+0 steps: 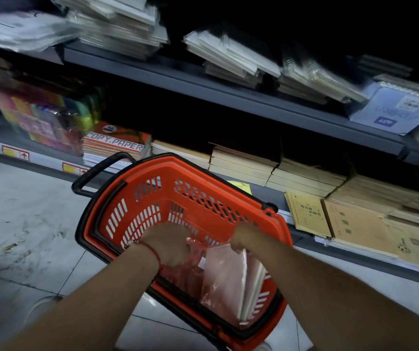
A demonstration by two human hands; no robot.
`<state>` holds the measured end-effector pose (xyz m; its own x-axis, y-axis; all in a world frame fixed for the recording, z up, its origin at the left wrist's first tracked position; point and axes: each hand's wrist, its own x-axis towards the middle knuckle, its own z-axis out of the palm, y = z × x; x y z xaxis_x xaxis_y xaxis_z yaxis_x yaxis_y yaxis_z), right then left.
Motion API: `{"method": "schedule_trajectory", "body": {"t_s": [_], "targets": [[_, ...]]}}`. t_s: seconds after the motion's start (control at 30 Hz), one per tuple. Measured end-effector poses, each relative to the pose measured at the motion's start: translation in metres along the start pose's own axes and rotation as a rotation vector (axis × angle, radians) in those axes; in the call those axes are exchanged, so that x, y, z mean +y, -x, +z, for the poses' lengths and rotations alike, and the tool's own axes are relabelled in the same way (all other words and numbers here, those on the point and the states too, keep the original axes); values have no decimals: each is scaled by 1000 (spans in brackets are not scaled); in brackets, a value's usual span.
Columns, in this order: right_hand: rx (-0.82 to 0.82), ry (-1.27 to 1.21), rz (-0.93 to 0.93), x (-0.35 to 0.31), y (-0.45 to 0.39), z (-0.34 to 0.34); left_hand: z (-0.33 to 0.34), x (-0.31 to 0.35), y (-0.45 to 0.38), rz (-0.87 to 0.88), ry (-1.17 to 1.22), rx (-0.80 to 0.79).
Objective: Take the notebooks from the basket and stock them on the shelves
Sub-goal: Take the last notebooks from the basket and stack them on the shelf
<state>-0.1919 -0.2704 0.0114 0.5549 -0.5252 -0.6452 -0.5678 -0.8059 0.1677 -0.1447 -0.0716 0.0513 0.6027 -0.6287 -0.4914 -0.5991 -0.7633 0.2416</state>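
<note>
An orange plastic basket [152, 198] with a black handle stands on the floor in front of the shelves. Inside it, at the near right end, plastic-wrapped notebooks [228, 277] stand on edge. Both my hands reach down into the basket. My left hand [168, 245] grips the clear wrapping at the pack's left. My right hand [243, 238] pinches the top of the pack. Both sets of fingertips are hidden in the wrapping. Dark grey shelves [228, 97] above hold stacks of spiral notebooks.
The bottom shelf carries brown exercise books [304, 173], a copy-paper pack [117, 145] and coloured paper [44, 117]. A blue spiral pad [393, 107] lies at the upper shelf's right end. Grey tiled floor [26, 224] spreads to the left of the basket.
</note>
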Motion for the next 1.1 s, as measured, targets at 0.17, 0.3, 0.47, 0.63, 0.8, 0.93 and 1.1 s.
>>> {"method": "schedule_trajectory", "body": {"t_s": [0.17, 0.3, 0.47, 0.63, 0.8, 0.93, 1.1], "targets": [[131, -305, -170, -6, 16, -34, -5, -7, -2, -24, 17, 13], [269, -640, -417, 5, 46, -65, -13, -16, 0, -74, 57, 52], [405, -808, -658, 24, 92, -102, -30, -38, 10, -107, 198, 199], [546, -957, -805, 33, 126, -126, -46, -40, 24, -89, 303, 470], [618, -987, -886, 35, 143, -128, -53, -41, 39, 0, 432, 540], [705, -1013, -967, 31, 157, -133, -52, -29, 50, 131, 716, 376], [924, -1213, -870, 31, 160, -138, -59, -22, 56, 207, 999, 397]]}}
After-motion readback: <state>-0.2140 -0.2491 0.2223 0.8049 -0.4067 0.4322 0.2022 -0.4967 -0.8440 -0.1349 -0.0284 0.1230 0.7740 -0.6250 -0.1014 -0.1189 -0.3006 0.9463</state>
